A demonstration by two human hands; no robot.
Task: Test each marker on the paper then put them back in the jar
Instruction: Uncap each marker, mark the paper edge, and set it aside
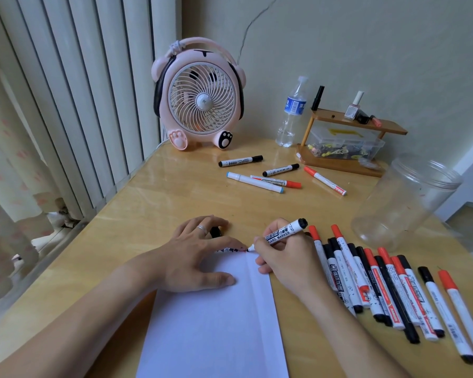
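**Marker tip down on the far edge of the paper**

The marker point(280, 235) lies slanted in the right hand point(284, 257), its long axis running from the black rear end, up and toward the counter's right side, down to the white tip, which touches the paper point(210, 323) at its far edge. The right hand's grip is closed around the barrel in a writing hold. Just left of the tip, a short row of dark and red marks shows along the paper's far edge, partly hidden by fingers.

The left hand point(200, 255) lies flat on the paper's far left corner, fingers spread, pressing it to the counter point(161, 203); it holds nothing that can be made out, though a small black thing point(215, 231), possibly a cap, sits beside or under its fingers. A ring is on one finger.

A row of red- and black-capped markers point(388, 290) lies close together just right of the right hand, toward the counter's near right edge; some overlap. The clear jar point(404, 197) stands tilted near the right edge, beyond them. Five loose markers point(268, 174) are scattered toward the far edge. Along the far edge stand a pink fan point(200, 96), a water bottle point(291, 113) and a small wooden shelf point(347, 143) with a clear box of bits too small to tell.

The paper's near end is cut off by the frame.
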